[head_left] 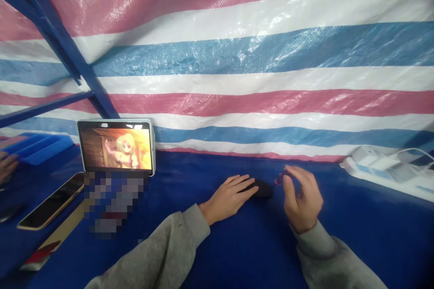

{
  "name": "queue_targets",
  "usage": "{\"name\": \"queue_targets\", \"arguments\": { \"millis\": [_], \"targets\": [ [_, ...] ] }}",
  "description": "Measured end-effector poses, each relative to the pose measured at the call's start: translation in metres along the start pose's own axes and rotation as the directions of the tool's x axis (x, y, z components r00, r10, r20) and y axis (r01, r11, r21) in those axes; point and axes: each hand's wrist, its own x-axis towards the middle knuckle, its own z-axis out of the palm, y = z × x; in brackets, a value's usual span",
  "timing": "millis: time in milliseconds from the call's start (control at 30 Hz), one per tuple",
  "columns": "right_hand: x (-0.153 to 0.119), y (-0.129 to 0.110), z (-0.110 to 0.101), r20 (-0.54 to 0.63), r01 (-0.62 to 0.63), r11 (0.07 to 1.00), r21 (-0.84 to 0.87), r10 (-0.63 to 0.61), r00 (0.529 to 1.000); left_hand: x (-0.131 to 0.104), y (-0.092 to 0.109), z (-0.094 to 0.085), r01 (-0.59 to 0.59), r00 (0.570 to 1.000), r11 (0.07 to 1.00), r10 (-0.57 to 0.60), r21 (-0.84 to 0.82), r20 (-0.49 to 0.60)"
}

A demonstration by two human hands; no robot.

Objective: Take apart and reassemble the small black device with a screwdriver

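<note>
My left hand [232, 196] lies palm down on the blue table, its fingers spread and their tips on the left part of a dark, rounded object [262, 188]. To the right, my right hand [303, 196] is raised a little, thumb and fingers curled together around the end of a small purplish-red item [280, 178]. That item is blurred and partly hidden by the fingertips, just right of the dark object.
A tablet [117, 146] showing a cartoon picture stands at the left, with a phone [52, 201] beside it. Another person's hand [7, 167] is near a blue tray [44, 146]. White boxes [376, 165] with a cable sit far right. Striped sheeting [237, 54] hangs behind.
</note>
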Motion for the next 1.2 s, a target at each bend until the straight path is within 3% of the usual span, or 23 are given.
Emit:
{"name": "queue_targets", "arguments": {
  "millis": [267,600,833,1200],
  "targets": [
    [0.0018,-0.0042,-0.0012,0.051,-0.026,1.0,0.015,0.025,0.998,0.0013,0.0008,-0.0012,0.003,1.0,1.0,-0.003,-0.007,-0.003],
    [-0.0004,-0.0022,-0.0013,0.006,-0.013,0.998,-0.061,0.013,1.0,-0.0008,-0.0009,0.0022,-0.001,1.0,1.0,0.001,0.01,0.009],
    [0.0009,-0.0063,0.0002,0.041,-0.044,0.997,0.07,0.041,0.998,0.0003,-0.0003,0.0002,0.001,1.0,1.0,-0.001,0.0,0.012],
    [-0.0014,-0.0005,0.0008,0.002,-0.008,0.999,0.037,0.007,1.0,-0.0001,-0.0008,0.0017,-0.004,1.0,1.0,0.003,0.013,0.018]
  ]
}}
